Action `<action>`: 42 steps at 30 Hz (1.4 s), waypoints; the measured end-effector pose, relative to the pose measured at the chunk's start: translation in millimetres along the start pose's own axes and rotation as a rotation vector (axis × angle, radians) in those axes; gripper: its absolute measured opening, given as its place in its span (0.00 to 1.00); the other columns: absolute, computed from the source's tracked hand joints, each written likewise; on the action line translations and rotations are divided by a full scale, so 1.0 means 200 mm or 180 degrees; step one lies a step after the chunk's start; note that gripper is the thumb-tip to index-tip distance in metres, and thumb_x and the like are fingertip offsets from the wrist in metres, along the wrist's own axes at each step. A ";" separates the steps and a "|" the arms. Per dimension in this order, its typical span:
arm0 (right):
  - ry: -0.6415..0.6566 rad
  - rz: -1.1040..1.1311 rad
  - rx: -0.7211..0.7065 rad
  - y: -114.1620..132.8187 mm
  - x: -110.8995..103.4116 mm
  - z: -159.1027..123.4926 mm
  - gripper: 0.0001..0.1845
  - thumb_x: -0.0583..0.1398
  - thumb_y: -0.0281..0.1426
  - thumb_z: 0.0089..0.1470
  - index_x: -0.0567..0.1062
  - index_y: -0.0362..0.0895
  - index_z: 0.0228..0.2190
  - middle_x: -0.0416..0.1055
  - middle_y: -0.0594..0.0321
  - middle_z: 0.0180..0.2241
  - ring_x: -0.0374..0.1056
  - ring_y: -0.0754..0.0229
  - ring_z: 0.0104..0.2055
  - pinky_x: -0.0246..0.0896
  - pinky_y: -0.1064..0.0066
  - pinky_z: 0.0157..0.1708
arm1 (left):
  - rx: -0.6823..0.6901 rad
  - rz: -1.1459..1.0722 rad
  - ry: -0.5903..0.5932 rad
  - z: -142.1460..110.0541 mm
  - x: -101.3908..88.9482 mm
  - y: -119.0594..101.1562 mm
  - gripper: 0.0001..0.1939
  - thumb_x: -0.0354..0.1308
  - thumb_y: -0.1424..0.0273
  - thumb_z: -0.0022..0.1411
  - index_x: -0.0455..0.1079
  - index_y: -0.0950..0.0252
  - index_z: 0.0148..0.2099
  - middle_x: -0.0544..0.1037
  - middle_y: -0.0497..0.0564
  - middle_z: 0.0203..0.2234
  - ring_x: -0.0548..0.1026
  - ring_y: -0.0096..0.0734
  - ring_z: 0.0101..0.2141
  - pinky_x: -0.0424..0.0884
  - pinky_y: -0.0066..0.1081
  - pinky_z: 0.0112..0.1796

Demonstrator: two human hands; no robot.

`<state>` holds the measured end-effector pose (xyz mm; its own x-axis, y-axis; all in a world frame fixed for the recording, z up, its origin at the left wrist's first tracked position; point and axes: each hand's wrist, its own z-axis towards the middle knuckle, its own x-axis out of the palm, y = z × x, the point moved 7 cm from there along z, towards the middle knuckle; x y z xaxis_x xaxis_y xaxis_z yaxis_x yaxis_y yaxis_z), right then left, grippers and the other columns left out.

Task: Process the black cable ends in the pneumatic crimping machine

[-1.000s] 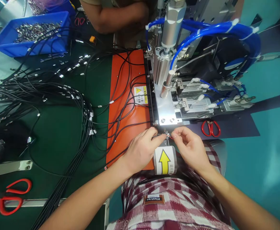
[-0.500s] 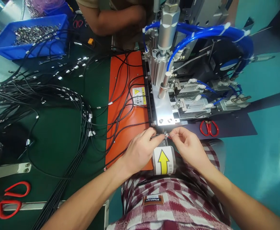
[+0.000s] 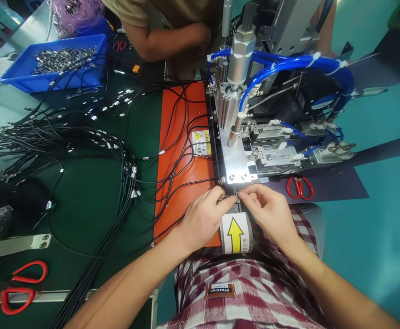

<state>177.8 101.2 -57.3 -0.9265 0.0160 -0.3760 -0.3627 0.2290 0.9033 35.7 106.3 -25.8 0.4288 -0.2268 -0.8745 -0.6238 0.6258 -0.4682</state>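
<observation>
With left hand (image 3: 203, 217) and right hand (image 3: 270, 208) nearly closed, contents unclear, we seem mid-alignment, next needing steadiness, the silver metal machine (image 3: 234, 157) beyond.

A blue bin (image 3: 32, 84) is backed by a purple bag (image 3: 83, 18).
Red scissors (image 3: 23, 290) are laid at the near left edge of the green bench (image 3: 83, 192); a second pair (image 3: 300, 188) is seen at right against a dark surface (image 3: 344, 183). An orange block (image 3: 136, 69) is set near a co-worker's forearm (image 3: 176, 43).
</observation>
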 end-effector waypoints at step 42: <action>0.0092 0.0194 0.0092 -0.05 -0.03 -0.04 0.10 0.61 0.38 0.53 0.73 0.43 0.28 0.63 0.67 0.22 0.56 0.64 0.24 0.52 0.71 0.25 | 0.0084 0.0041 -0.0074 0.00 -0.01 0.00 0.17 0.43 0.75 0.68 0.71 0.67 0.52 0.70 0.55 0.35 0.72 0.34 0.36 0.74 0.32 0.35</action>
<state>186.2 91.0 -61.9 -0.9494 0.0029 -0.3141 -0.3029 0.2564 0.9179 34.9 107.2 -25.2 0.4359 -0.2014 -0.8771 -0.6120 0.6482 -0.4530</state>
